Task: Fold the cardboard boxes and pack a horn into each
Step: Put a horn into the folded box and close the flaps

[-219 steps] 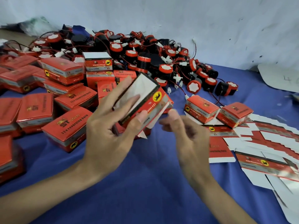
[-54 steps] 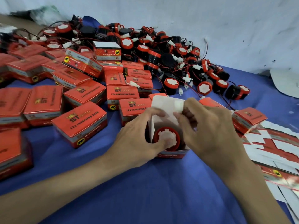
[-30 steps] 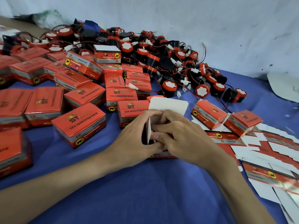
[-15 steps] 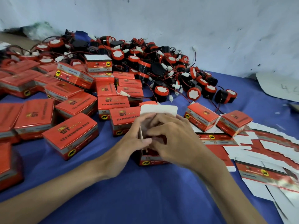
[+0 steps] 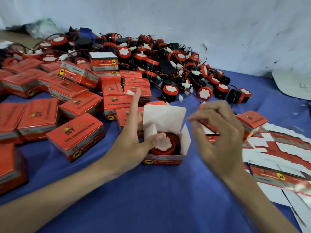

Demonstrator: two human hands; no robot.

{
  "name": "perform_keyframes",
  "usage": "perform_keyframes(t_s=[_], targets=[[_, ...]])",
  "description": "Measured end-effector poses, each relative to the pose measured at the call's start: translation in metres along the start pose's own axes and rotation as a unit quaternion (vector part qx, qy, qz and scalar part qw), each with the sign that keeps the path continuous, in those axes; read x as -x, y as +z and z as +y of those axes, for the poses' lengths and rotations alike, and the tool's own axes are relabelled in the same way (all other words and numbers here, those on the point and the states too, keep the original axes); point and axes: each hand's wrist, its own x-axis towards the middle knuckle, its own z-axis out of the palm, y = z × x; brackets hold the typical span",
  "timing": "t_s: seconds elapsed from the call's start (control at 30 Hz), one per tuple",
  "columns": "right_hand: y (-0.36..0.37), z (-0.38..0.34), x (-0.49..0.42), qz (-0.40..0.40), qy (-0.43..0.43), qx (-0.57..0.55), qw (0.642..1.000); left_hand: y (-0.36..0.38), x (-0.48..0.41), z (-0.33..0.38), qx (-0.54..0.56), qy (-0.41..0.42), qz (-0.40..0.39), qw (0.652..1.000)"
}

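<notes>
- Open box (image 5: 162, 161) stands at centre frame on the blue tabletop (image 5: 159, 202); lid up, white inside facing the camera, side flaps splayed.
- Horn (image 5: 171, 145) sits inside the box, red body, white face up.
- Left hand (image 5: 131, 142) holds the box at its left side: thumb reaches over the left flap and presses the horn's white face, index finger points straight up, other fingers lie behind the box.
- Right hand (image 5: 217, 137) hovers just right of the box, apart from it; fingers loosely curled, blurred, nothing seen in them.
- Closed boxes (image 5: 75, 135) crowd the left half of the frame.
- Heap of loose horns (image 5: 168, 64) with red wires, upper centre, against the white wall (image 5: 185, 22).
- Flat box blanks (image 5: 277, 148) overlap at the right edge.
</notes>
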Motion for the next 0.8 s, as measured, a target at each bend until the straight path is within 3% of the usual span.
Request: perform_keyframes(t_s=[0.07,0.2,0.27,0.37,0.4,0.63,0.8], targets=[[0.002,0.008,0.014,-0.021,-0.002,-0.038,0.999,0.000,-0.001,-0.005,-0.027,-0.004,-0.002,1.000],[0.018,0.005,0.031,-0.164,0.022,-0.153,0.974,0.003,-0.002,-0.008,-0.052,0.001,0.033,0.998],[0.021,0.001,0.031,-0.166,0.099,-0.244,0.950,0.003,-0.001,-0.006,-0.079,0.006,0.038,0.996],[0.019,-0.005,0.026,-0.115,0.230,-0.442,0.860,0.001,-0.001,-0.004,-0.134,0.037,0.038,0.990],[0.019,-0.004,0.027,-0.093,0.249,-0.450,0.853,0.002,-0.001,-0.002,-0.149,0.051,0.037,0.987],[0.025,0.003,0.034,-0.104,0.212,-0.313,0.920,-0.011,0.006,-0.001,-0.214,0.103,-0.060,0.969],[0.030,0.003,0.037,-0.068,0.168,-0.232,0.956,-0.018,0.000,-0.001,-0.234,0.130,-0.069,0.961]])
